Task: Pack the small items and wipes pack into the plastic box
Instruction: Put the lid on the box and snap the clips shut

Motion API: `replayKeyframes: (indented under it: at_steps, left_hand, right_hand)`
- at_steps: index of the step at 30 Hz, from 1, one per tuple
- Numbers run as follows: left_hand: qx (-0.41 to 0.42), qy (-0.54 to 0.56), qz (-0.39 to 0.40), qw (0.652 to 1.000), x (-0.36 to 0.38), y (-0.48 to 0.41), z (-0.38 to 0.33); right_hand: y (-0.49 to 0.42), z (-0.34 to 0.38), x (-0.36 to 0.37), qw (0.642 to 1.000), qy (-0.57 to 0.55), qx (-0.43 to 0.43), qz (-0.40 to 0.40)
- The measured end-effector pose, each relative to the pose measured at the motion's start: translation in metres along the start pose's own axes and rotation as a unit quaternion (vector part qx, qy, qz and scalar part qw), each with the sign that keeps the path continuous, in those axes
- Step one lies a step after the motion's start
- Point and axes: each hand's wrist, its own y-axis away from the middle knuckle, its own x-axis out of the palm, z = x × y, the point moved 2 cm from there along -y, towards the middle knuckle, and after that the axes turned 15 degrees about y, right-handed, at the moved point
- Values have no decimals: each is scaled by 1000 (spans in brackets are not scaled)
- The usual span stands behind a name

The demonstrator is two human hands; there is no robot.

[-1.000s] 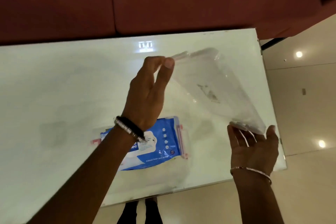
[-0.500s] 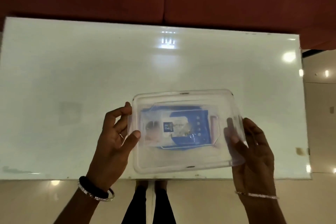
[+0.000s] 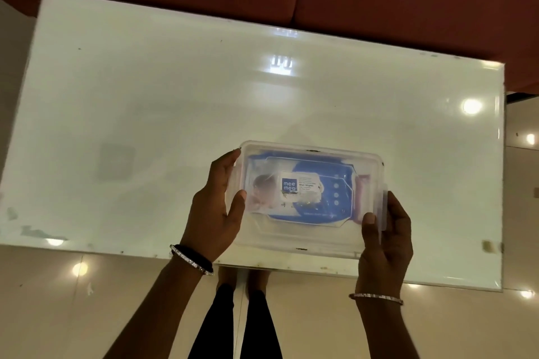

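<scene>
Hands: our left hand [image 3: 214, 210] and right hand [image 3: 385, 237] clasped the plastic box [image 3: 309, 242] by its short ends.
Between our fingers: lid [image 3: 294, 237] sat on; wipes pack [image 3: 306, 192] showed through it.
Left: we judged only latching; small items unseen.
Beyond fingertips: bare table [image 3: 175, 102].

Both forearms extended forward from the bottom of the view, roughly parallel. Left hand [image 3: 214, 208]: palm turned inward toward the right, fingers curled over the far left edge of what it held, thumb pressed flat on top. Right hand [image 3: 386, 237]: mirrored the left, thumb up on top, fingers wrapped around the right end. Bangles on both wrists, plus a dark band on the left. Legs visible below, between the forearms.
</scene>
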Motion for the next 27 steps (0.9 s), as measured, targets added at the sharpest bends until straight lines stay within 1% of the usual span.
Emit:
replayKeyframes:
  at_steps: [4, 7, 13, 20, 22, 25, 27]
  left_hand:
    - [-20, 40, -8, 999, 0, 1, 8]
    - [-55, 75, -38, 995, -1, 4, 18]
    - [-41, 29, -110, 993, -4, 10, 27]
    - [-39, -2, -135, 990, -6, 7, 28]
    - [-45, -3, -137, 989, -6, 5, 27]
    - [-68, 14, -141, 988, -3, 2, 27]
    - [-94, 34, -146, 984, -1, -1, 28]
  right_hand:
    - [0, -7, 7, 999, 41, 7, -3]
    - [0, -6, 9, 998, 62, 7, -10]
    - [-1, 1, 9, 992, 117, 36, -11]
    - [-6, 4, 5, 986, 156, 65, -4]
    - [-13, 7, 1, 982, 169, 81, 18]
    - [-30, 9, -9, 974, 154, 141, 89]
    - [-40, 12, -16, 968, 142, 166, 127]
